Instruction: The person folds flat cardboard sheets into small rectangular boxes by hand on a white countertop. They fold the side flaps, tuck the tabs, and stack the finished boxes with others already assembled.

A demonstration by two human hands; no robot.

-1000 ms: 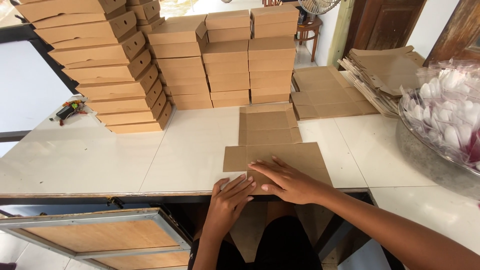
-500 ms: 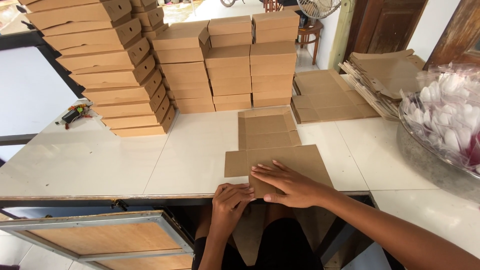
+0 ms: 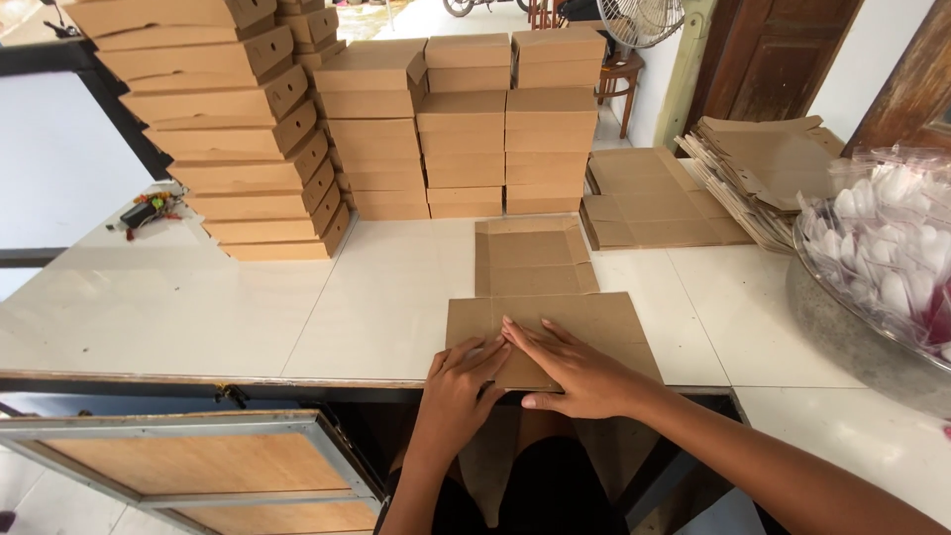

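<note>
- The box blank (image 3: pixel 550 297), flat brown card, lies on the white table (image 3: pixel 376 297), its near part overhanging the front edge, right before the person.
- The right hand (image 3: pixel 580 372) lies flat, fingers spread, pressing down on the blank's near panel; it grips nothing.
- The left hand (image 3: pixel 461 391) sits at the table edge just beside it, fingers bent over the blank's near-left corner, apparently pushing the edge down. Whether it pinches the card I cannot tell.
- Judged from this, the step in hand is creasing the near panel along its fold line at the table edge.
- The next move calls for holding the panel firm with the flat hand while the other runs along the crease, keeping the fold straight.
- Behind stand stacks of folded boxes (image 3: pixel 466 129); to the right, flat blanks (image 3: pixel 654 198) and a bowl of wrapped white spoons (image 3: pixel 882 258).
</note>
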